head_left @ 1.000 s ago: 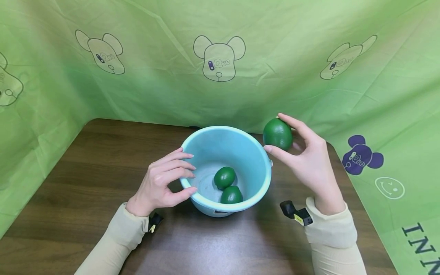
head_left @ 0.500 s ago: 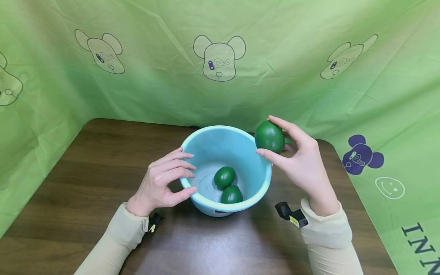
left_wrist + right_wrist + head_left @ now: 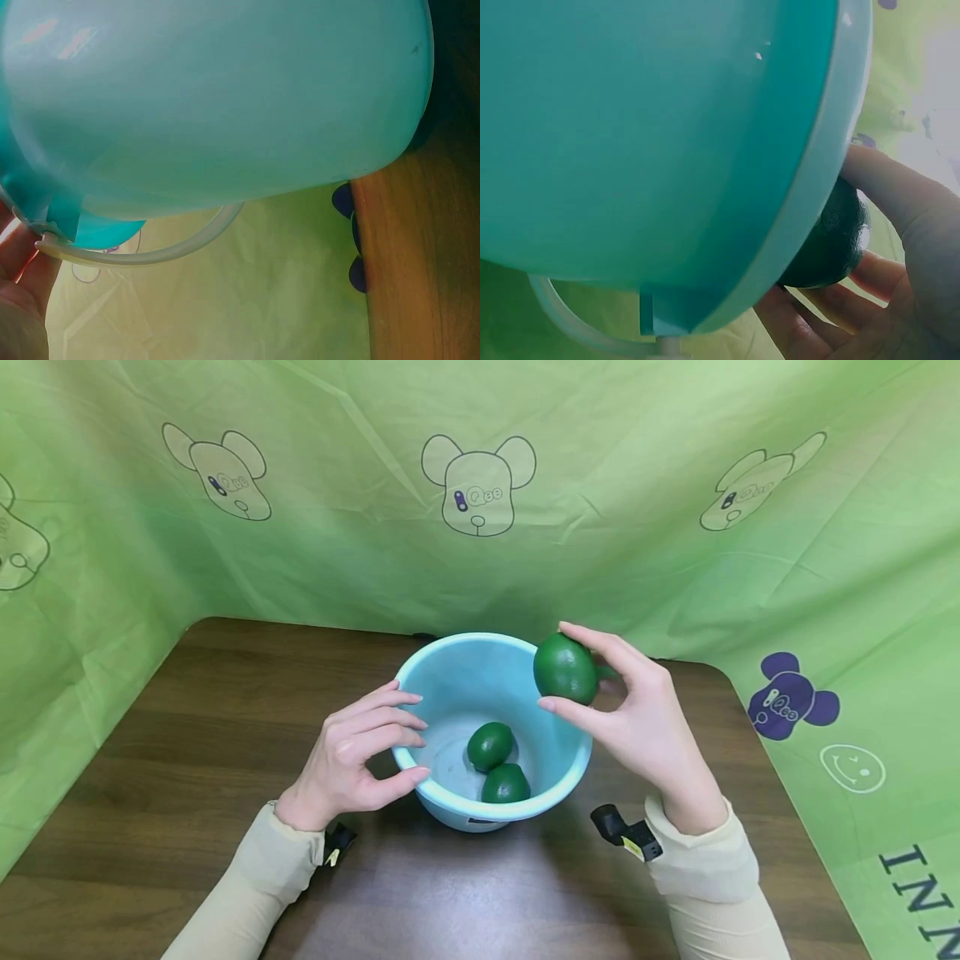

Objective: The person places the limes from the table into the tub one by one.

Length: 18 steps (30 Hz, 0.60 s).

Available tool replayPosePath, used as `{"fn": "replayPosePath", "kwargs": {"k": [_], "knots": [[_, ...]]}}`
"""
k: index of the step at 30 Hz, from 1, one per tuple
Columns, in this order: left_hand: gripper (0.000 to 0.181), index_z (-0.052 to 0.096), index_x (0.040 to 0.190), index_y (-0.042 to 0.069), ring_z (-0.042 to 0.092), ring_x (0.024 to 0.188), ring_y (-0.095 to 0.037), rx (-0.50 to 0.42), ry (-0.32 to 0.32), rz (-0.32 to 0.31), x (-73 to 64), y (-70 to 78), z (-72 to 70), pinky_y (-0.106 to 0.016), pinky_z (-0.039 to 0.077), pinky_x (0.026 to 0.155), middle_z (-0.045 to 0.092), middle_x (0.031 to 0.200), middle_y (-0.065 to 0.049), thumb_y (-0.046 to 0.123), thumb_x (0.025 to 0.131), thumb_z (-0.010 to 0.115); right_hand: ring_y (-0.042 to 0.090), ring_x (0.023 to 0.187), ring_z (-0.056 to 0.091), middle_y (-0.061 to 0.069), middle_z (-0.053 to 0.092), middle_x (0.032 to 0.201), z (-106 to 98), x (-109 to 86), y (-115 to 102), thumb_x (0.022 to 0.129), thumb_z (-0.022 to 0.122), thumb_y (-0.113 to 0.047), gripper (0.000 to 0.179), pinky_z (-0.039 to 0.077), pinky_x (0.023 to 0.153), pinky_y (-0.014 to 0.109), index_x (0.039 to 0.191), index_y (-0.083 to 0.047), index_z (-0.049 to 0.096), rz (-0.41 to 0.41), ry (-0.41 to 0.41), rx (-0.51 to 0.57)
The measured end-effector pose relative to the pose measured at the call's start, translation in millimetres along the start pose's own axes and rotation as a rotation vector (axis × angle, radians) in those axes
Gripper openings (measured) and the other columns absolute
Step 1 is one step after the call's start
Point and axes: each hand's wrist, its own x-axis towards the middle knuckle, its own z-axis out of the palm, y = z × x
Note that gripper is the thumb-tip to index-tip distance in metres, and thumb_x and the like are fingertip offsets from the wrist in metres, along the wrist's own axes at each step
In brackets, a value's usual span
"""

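A light blue bucket stands upright on the table, with two dark green limes on its floor: one lime farther back, another lime nearer. My left hand holds the bucket's left rim, fingertips over the edge and thumb at the near side. Between thumb and fingers my right hand pinches a third lime, which overlaps the bucket's right back rim in the head view. The right wrist view shows this lime partly hidden behind the rim.
The brown wooden table is backed and flanked by a green curtain printed with cartoon heads. A pale bucket handle hangs down on the far side in the left wrist view. Small black cameras sit at both wrists.
My right hand has carried the lime leftward and slightly nearer, from beside the bucket to the right back rim. The left hand, the bucket and the two limes inside stay put.
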Motion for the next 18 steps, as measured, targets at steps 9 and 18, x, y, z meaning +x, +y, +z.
{"fn": "replayPosePath", "kwargs": {"k": [9, 18], "knots": [[0.031, 0.074, 0.082, 0.007, 0.070, 0.098, -0.031, 0.000, -0.001, -0.001, -0.1, 0.0, -0.2, -0.056, 0.049, 0.103, 0.073, 0.088, -0.004, 0.036, 0.093, 0.072, 0.015, 0.104, 0.066, -0.006, 0.063, 0.132, 8, -2.0, -4, 0.074, 0.092, -0.008, 0.078, 0.058, 0.085, 0.024, 0.143, -0.026, 0.060, -0.019, -0.059, 0.052], [0.029, 0.074, 0.082, 0.008, 0.070, 0.098, -0.030, -0.007, -0.005, -0.006, -0.3, -0.3, -0.2, -0.057, 0.049, 0.103, 0.073, 0.089, -0.004, 0.035, 0.092, 0.072, 0.011, 0.111, 0.061, -0.011, 0.063, 0.131, 16, -2.9, -7, 0.075, 0.093, -0.013, 0.078, 0.059, 0.080, 0.026, 0.143, -0.028, 0.060, -0.040, -0.109, 0.040]]}}
